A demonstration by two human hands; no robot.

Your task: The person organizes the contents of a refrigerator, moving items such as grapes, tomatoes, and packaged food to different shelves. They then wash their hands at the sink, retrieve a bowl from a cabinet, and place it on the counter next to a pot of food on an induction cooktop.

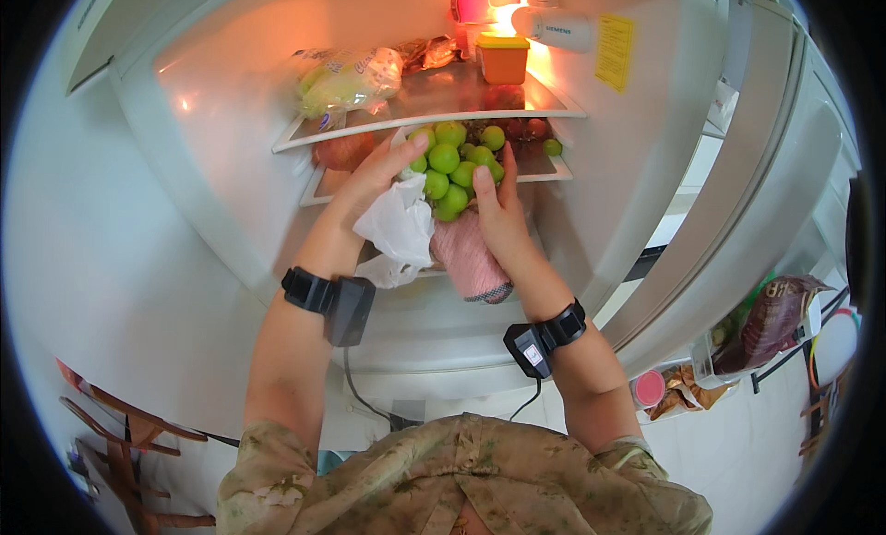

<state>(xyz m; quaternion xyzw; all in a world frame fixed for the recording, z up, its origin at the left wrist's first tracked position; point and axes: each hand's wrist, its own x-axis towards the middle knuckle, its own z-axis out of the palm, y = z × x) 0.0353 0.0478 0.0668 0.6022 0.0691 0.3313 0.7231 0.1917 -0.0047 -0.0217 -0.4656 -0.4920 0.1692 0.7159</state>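
Inside an open refrigerator, a bunch of green grapes (453,164) sits between my two hands. My left hand (374,171) grips its left side, together with a crumpled white plastic bag (396,220) that hangs below. From the right, my right hand (500,213) cups the grapes with its thumb on top. A pink cloth (471,258) with a dark checked edge hangs under the bunch by my right palm; how it is held is hidden. Behind the grapes is the lower shelf (547,177), with a loose green grape (552,147) and some red grapes (535,128) at its right.
The upper shelf (443,124) overhangs the grapes. It bears a bagged pale green vegetable (349,81) and an orange tub with a yellow lid (503,59). A large reddish round fruit (344,151) lies lower left. The open door (740,189) stands right, its bins holding packets (772,320).
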